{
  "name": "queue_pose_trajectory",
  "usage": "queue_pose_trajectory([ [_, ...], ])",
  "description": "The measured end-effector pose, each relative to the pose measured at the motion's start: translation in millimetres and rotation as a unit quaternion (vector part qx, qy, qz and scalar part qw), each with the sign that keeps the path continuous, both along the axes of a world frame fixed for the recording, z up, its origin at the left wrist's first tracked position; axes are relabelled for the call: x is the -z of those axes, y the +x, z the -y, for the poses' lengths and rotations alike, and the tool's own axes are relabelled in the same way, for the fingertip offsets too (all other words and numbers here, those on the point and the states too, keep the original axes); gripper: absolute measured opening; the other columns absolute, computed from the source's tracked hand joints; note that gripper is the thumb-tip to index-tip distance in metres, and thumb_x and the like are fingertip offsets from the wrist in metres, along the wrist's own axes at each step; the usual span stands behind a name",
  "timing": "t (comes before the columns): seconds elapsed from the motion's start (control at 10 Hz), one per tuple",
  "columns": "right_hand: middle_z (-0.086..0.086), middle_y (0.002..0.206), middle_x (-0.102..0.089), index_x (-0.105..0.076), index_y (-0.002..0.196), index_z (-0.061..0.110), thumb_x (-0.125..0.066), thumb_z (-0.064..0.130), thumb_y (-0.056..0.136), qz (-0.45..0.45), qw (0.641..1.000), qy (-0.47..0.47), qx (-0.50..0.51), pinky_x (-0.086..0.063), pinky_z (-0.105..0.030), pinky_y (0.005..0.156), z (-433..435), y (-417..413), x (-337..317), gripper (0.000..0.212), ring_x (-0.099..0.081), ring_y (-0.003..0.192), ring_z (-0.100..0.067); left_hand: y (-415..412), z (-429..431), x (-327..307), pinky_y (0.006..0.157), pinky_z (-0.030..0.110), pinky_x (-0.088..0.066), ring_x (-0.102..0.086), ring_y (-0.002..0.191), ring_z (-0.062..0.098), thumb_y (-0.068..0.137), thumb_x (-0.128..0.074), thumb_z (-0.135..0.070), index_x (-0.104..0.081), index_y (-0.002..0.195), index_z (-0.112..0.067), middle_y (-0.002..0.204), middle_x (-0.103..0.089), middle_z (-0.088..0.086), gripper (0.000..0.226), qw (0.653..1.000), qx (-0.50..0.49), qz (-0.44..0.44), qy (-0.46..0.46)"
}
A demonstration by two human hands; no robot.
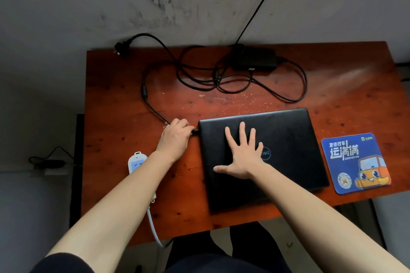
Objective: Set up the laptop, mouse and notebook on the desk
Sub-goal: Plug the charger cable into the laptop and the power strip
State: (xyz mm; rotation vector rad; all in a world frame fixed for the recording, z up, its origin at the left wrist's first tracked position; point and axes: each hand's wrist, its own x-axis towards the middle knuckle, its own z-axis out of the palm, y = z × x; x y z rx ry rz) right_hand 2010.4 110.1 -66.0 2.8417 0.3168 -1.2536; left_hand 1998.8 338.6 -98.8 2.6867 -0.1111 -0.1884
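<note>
A black laptop (288, 139) lies closed on the reddish wooden desk (115, 99), near the front edge. My right hand (241, 155) presses flat on its lid with fingers spread. My left hand (175, 137) grips the plug end of the black charger cable (153, 106) right at the laptop's left side. The cable runs back in loops to the black power brick (255, 62) at the far edge. A blue mouse pad (355, 162) with an orange cartoon truck lies to the right of the laptop. No mouse or notebook is in view.
A white power strip (136, 160) lies under my left forearm, and its white cord (153, 226) hangs over the front edge. The charger's wall plug (119, 47) hangs off the desk's back left corner. A grey scuffed wall stands behind.
</note>
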Motion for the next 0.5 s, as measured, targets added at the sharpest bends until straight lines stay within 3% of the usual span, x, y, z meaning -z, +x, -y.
queue_pose_trajectory([
  [0.1, -0.009, 0.155, 0.046, 0.027, 0.151, 0.04, -0.062, 0.085, 0.066, 0.004, 1.0, 0.003, -0.001, -0.002, -0.069, 0.117, 0.5, -0.1, -0.7, 0.131, 0.032, 0.145, -0.046, 1.7, -9.2, -2.6, 0.079, 0.044, -0.052, -0.055, 0.101, 0.031, 0.094, -0.063, -0.021, -0.067, 0.12, -0.007, 0.107, -0.062, 0.011, 0.03, 0.999, 0.021, -0.017, 0.021],
  [0.3, -0.009, 0.155, 0.045, 0.026, 0.152, 0.04, -0.062, 0.085, 0.066, 0.009, 1.0, 0.002, -0.002, -0.003, -0.07, 0.117, 1.6, 0.7, -1.0, 0.131, 0.031, 0.145, -0.046, 5.6, -14.3, -2.7, 0.072, 0.04, -0.048, -0.057, 0.091, 0.03, 0.093, -0.065, -0.021, -0.078, 0.098, -0.008, 0.093, -0.067, 0.007, 0.019, 0.996, 0.054, 0.025, 0.071],
  [0.5, -0.009, 0.154, 0.047, 0.028, 0.151, 0.041, -0.062, 0.085, 0.066, 0.001, 1.0, 0.005, 0.0, -0.002, -0.069, 0.116, 1.1, 3.0, -0.2, 0.131, 0.032, 0.144, -0.046, 2.9, -6.3, -3.2, 0.077, 0.041, -0.051, -0.054, 0.095, 0.028, 0.095, -0.06, -0.017, -0.075, 0.105, -0.005, 0.099, -0.066, 0.007, 0.021, 0.998, 0.01, -0.01, 0.067],
])
